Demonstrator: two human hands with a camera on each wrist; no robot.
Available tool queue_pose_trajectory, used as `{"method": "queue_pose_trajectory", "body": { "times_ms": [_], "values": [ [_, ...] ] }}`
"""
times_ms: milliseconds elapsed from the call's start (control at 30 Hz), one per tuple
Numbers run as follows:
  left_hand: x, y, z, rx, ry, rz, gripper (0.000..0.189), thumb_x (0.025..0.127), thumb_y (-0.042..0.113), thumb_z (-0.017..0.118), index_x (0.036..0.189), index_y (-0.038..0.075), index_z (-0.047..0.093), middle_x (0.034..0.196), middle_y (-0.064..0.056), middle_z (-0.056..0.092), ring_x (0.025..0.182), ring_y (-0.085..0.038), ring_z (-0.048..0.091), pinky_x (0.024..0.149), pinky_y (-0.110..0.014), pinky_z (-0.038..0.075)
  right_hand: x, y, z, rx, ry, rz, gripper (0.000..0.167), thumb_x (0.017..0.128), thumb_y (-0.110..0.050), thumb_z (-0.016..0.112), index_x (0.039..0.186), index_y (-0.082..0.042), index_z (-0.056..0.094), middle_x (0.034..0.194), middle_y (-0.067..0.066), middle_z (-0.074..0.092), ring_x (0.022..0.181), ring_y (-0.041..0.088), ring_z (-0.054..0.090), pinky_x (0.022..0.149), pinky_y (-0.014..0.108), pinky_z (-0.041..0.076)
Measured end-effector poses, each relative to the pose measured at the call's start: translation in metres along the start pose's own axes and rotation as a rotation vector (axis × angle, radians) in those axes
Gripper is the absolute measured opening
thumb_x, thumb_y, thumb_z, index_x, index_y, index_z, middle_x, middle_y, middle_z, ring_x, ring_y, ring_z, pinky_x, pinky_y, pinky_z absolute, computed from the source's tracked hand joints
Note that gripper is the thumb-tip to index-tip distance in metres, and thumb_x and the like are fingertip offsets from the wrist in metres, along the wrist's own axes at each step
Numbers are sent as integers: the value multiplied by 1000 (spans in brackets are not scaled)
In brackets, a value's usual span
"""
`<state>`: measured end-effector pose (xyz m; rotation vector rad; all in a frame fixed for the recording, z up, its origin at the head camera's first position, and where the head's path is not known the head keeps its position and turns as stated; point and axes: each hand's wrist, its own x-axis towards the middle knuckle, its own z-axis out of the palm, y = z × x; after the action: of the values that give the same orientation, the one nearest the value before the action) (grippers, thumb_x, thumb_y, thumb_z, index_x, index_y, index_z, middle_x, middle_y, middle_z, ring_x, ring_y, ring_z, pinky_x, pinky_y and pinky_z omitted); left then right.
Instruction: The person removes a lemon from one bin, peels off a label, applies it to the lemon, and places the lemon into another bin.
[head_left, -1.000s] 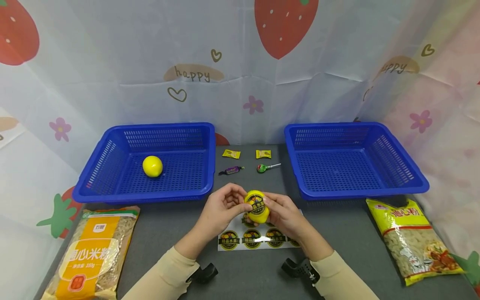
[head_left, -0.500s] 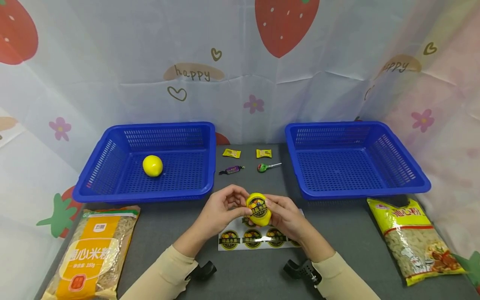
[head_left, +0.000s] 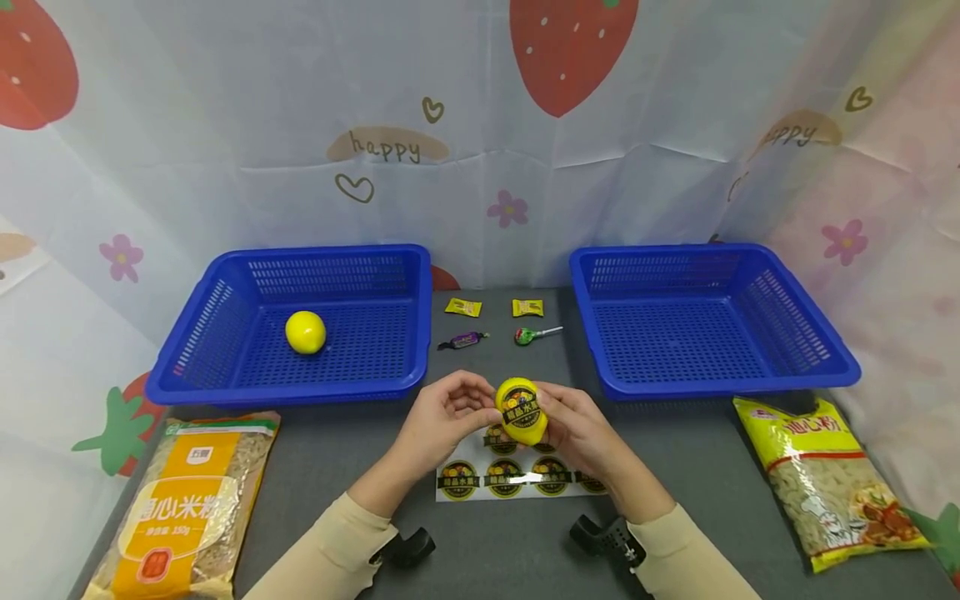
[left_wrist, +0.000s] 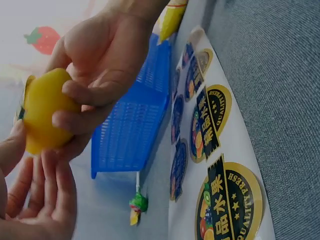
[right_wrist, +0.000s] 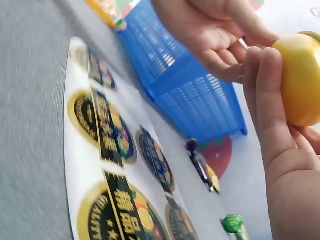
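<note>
My right hand [head_left: 573, 425] grips a yellow lemon [head_left: 531, 437] in mid-air in front of me, its fingers round the right side. On the lemon's near face sits a round black-and-gold sticker [head_left: 520, 407]. The thumb of my left hand [head_left: 447, 412] reaches to the sticker's left edge, while its other fingers are loosely bent. In the left wrist view that thumb lies at the sticker's rim and the left fingertips are close under the lemon [left_wrist: 47, 112]. Beneath both hands lies a white sheet [head_left: 482, 495] bearing several similar stickers.
A blue basket [head_left: 285, 395] at the left holds another lemon [head_left: 305, 332]; a second blue basket [head_left: 731, 388] stands right. Between them lie two yellow-wrapped sweets [head_left: 462, 307], a purple-wrapped candy [head_left: 463, 340] and a lollipop [head_left: 524, 336]. Pasta bags flank me, left [head_left: 183, 508] and right [head_left: 828, 487].
The right hand has shifted the lemon slightly to the right and turned it a little. The left thumb stays beside the sticker's edge. Baskets, candies and bags are unmoved.
</note>
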<state>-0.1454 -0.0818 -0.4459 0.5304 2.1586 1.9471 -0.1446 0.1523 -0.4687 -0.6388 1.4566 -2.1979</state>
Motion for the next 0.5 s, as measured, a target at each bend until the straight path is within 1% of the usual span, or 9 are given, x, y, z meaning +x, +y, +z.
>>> {"method": "queue_pose_trajectory", "body": {
  "times_ms": [100,200,267,333,433,500],
  "values": [
    [0,-1,1,39,49,-33,27,91,21,77,113,7,69,103,-12,69,92,-19,67,79,-23,57,1,-1,1,-81,56,15,51,110,-22,41,146,14,38,122,5,66,101,16,70,82,31,61],
    [-1,1,4,93,44,-60,35,92,29,76,120,9,70,107,-9,72,94,-18,70,80,-24,57,2,-2,2,-139,108,22,54,110,-23,45,149,12,35,127,3,62,105,15,68,83,33,60],
    [-1,2,6,102,21,-76,43,93,32,75,127,8,67,112,-10,73,97,-19,71,81,-24,58,3,-3,3,-180,129,24,53,109,-23,46,150,10,36,131,5,60,107,13,67,85,32,60],
    [-1,2,9,95,7,-89,48,93,33,74,132,6,64,116,-12,73,101,-21,72,83,-26,59,4,-3,4,-258,152,20,51,109,-23,46,150,7,39,134,11,59,107,12,66,86,31,59],
    [-1,1,11,85,24,-107,50,94,32,74,134,5,63,118,-13,72,105,-23,72,84,-27,59,5,-5,6,-388,183,31,48,109,-22,47,150,2,43,138,20,58,105,12,66,86,38,59],
    [-1,0,11,98,49,-112,48,93,33,75,132,6,64,117,-12,73,104,-22,72,84,-28,59,5,-7,7,-474,214,43,46,108,-22,49,150,-3,46,138,21,58,104,14,66,86,44,59]
  ]
}}
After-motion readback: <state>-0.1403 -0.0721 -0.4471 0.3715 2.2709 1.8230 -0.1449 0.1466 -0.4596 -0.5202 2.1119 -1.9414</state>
